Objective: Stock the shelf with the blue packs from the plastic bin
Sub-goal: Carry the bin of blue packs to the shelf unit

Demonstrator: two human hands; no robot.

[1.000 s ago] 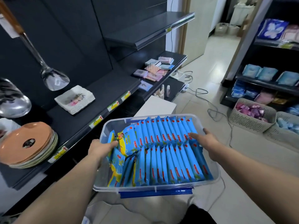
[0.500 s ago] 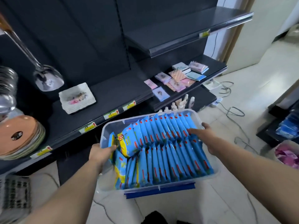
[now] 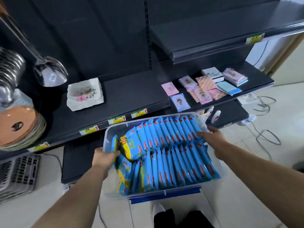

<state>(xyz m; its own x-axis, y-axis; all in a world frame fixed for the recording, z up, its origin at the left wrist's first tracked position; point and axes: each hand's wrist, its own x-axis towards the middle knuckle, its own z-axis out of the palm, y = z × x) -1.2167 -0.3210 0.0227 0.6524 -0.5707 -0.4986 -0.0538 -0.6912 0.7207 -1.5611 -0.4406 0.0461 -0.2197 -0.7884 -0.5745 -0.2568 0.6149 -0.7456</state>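
I carry a clear plastic bin (image 3: 109, 131) with a blue front latch, held in front of a dark shelf (image 3: 131, 96). Several blue packs (image 3: 172, 155) stand in two rows inside it, some at the left tipped over. My left hand (image 3: 104, 156) grips the bin's left rim, fingers curled over the edge beside the packs. On the right rim my right hand (image 3: 212, 137) holds the bin, its fingers reaching over onto the back-row packs.
On the shelf stand a stack of white floral dishes (image 3: 84, 94), orange plates (image 3: 19, 127) and steel ladles (image 3: 47, 69) at the left. Small card packs (image 3: 205, 88) lie on the right shelf. A grey basket (image 3: 18, 175) and cables (image 3: 264, 127) are on the floor.
The view has swung left and closer to the dark shelf, and the bin has come with it toward the shelf edge. Both hands keep their hold on the rims.
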